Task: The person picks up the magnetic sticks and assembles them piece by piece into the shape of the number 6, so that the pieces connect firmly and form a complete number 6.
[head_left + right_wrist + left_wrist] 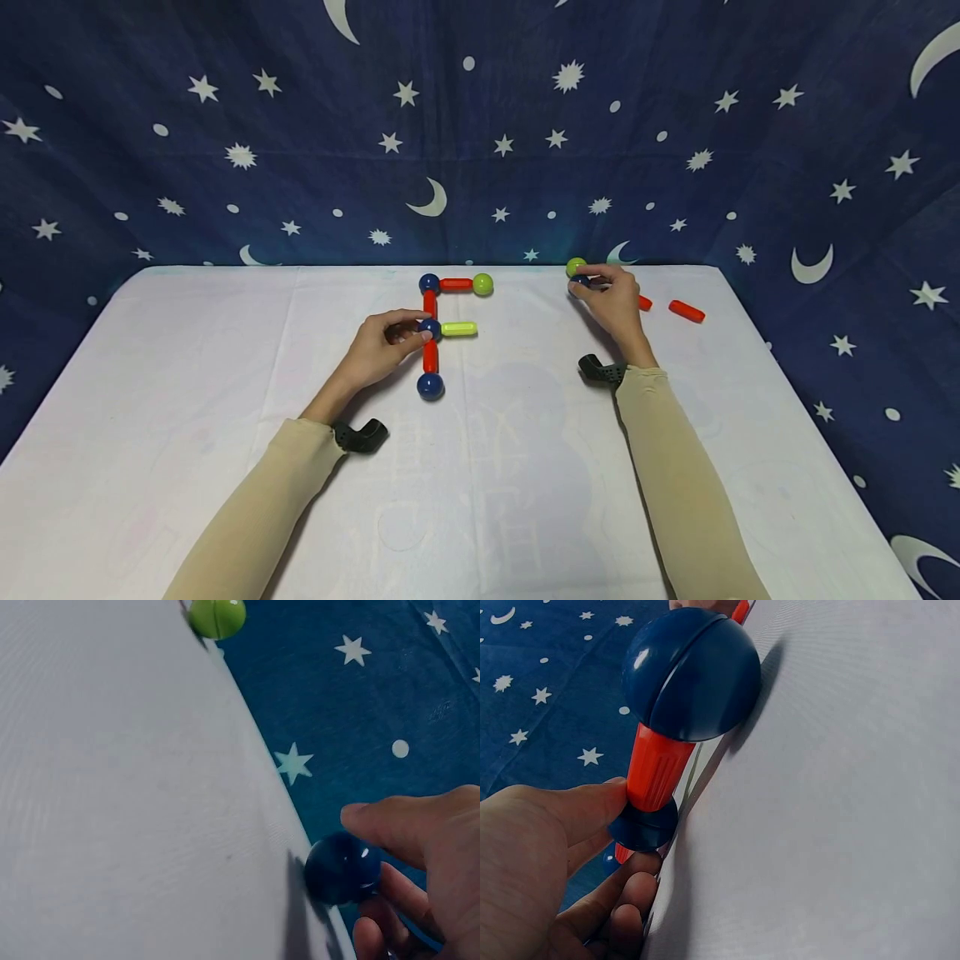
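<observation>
A construction of balls and rods lies on the table, shaped like an F. My left hand (381, 346) pinches its middle blue ball (646, 827) between thumb and fingers. Red rods (431, 357) run from that ball to a top blue ball (429, 284) and a bottom blue ball (431, 386). From the middle ball a yellow-green rod (459, 329) points right. Along the top, a red rod (456, 284) ends in a green ball (482, 284). Farther right, my right hand (617, 302) has its thumb and fingers around a separate blue ball (343, 868) near the table's back edge.
Just behind the right hand sits another green ball (576, 266). One loose red rod (686, 311) lies to the right, and another red rod (645, 302) is partly hidden by that hand. A dark starry cloth (480, 125) hangs behind the white table (525, 500).
</observation>
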The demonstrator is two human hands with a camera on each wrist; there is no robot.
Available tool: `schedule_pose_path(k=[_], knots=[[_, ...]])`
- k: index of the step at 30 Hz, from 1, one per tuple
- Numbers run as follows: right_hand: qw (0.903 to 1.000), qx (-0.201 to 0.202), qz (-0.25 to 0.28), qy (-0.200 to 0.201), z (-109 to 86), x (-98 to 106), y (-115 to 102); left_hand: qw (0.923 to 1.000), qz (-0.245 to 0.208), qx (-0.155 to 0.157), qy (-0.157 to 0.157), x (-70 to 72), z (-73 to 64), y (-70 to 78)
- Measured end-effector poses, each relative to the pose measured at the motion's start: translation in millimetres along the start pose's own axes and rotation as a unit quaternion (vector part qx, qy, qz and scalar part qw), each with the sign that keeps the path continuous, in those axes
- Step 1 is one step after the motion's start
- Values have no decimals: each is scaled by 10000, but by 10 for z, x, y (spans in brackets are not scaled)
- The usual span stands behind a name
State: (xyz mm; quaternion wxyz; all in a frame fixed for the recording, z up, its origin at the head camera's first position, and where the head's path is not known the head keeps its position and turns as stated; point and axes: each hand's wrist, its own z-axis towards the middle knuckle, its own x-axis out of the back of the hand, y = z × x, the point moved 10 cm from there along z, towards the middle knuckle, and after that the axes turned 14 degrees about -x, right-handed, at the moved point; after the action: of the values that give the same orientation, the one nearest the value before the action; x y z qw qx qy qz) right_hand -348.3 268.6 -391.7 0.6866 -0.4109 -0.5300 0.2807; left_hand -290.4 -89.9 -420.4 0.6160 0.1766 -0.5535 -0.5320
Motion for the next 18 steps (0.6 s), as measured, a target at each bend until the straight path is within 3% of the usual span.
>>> schedule_pose_path(k=[18], knots=[[9996,-187,-169,-131,-4,-70,121,10000,-43,8,22,4,-4,7]])
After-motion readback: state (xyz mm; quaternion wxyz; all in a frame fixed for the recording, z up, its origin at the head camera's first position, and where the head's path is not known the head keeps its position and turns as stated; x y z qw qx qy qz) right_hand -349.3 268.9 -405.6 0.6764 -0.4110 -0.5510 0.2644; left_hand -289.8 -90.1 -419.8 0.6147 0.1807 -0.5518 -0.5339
